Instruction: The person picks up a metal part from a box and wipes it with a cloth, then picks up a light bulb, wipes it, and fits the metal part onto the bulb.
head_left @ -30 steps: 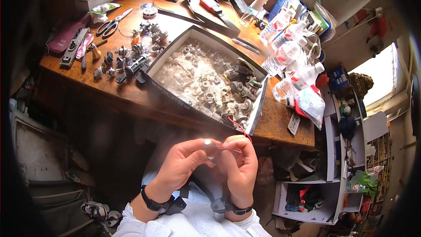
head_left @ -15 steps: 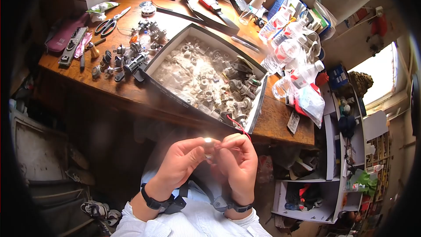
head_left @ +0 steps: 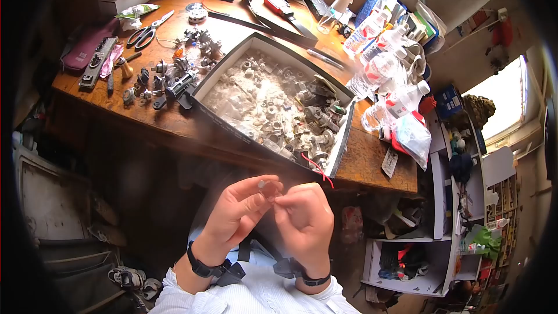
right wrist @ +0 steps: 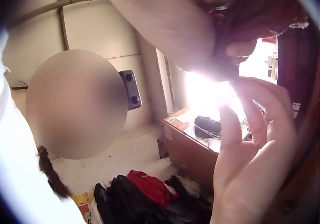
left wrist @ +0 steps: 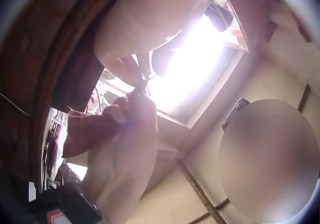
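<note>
In front of the person's chest, the left hand [head_left: 235,209] pinches a small shiny bulb [head_left: 263,185] between thumb and forefinger. The right hand [head_left: 307,218] has its fingers curled, its thumb and fingertip pinching the bulb's near end. Fingers hide much of the bulb, and the wrist views are blurred by window glare where the fingertips of the left hand [right wrist: 255,149] and right hand [left wrist: 127,149] meet. Beyond the hands, a shallow box [head_left: 218,121] on the desk holds many dusty bulbs [head_left: 267,102]. A red wire [head_left: 317,167] hangs over its near edge.
The wooden desk [head_left: 145,117] carries several sorted bulbs and sockets [head_left: 174,75], scissors [head_left: 150,30] and a grey metal bar [head_left: 97,63] at left. Plastic bottles [head_left: 401,102] crowd the right side. White shelves [head_left: 407,282] stand at lower right.
The right hand has turned and shifted slightly, its fingers closing more into a fist. The bulb has tilted to the left between the left fingers. The box has stayed put.
</note>
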Demonstrator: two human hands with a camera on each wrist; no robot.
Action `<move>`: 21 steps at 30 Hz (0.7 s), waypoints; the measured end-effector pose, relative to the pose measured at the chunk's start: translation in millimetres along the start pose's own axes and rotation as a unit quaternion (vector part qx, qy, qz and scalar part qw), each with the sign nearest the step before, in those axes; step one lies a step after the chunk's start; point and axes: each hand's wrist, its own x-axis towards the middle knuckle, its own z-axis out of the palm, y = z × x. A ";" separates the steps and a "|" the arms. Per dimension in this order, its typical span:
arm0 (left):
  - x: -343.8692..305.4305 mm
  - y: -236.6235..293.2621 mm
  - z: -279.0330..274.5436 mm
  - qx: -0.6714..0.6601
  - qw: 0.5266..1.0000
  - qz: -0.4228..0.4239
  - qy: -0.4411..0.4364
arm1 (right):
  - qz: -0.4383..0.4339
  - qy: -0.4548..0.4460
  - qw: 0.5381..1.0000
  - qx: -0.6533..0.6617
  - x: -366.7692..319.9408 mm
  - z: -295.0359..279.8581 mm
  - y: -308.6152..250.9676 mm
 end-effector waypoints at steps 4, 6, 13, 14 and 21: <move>-1.7 7.7 4.1 0.001 1.000 0.014 0.005 | 0.052 0.020 0.998 0.032 -4.2 -9.1 2.2; -1.6 7.6 6.7 0.011 1.000 0.017 0.001 | 0.074 0.043 0.994 0.065 -5.8 -8.2 2.7; -0.2 6.4 9.1 0.252 0.959 0.122 -0.038 | 0.134 0.042 0.974 0.178 -3.7 1.5 4.6; -0.5 5.5 9.2 0.278 0.950 0.135 -0.040 | 0.139 0.054 0.974 0.172 -4.5 3.4 8.1; 0.0 7.6 10.9 0.212 0.975 0.060 -0.007 | 0.076 0.079 0.981 0.161 -0.2 0.4 2.6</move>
